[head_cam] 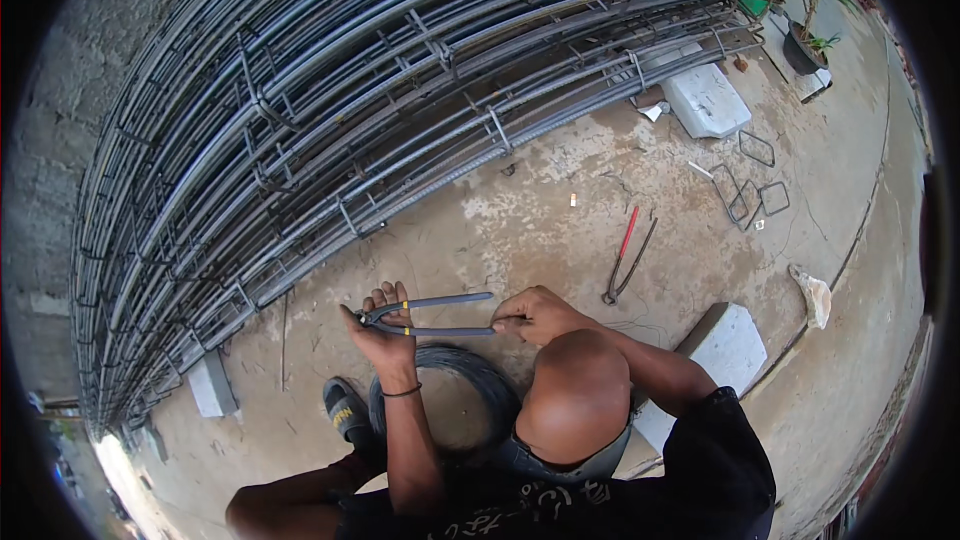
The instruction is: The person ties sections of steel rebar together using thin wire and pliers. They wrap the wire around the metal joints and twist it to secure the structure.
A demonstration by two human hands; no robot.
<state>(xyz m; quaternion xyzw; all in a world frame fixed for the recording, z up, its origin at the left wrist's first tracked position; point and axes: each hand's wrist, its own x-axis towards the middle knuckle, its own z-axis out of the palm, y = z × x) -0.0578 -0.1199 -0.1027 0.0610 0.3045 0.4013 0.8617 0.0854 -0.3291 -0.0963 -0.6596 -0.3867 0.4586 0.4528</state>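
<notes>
A pair of steel-fixer's nippers [450, 301] with grey handles and yellow bands lies level before me, its handles spread apart. Its jaws rest on the upturned palm of my left hand [388, 343], whose fingers are spread. My right hand [534, 313] pinches the end of the lower handle between thumb and fingers. Below the tool a coil of dark wire [499, 390] lies on the floor between my legs, partly hidden by my left forearm. Further right, a second pair of nippers [613, 286], one handle red, lies open on the concrete.
A large stack of tied rebar cages [360, 112] fills the upper left. Concrete blocks [709, 101] lie under its right end, at its lower left and beside my right knee. Several bent wire stirrups [775, 197], a broken stone piece [811, 298] and a potted plant [806, 49] are at right.
</notes>
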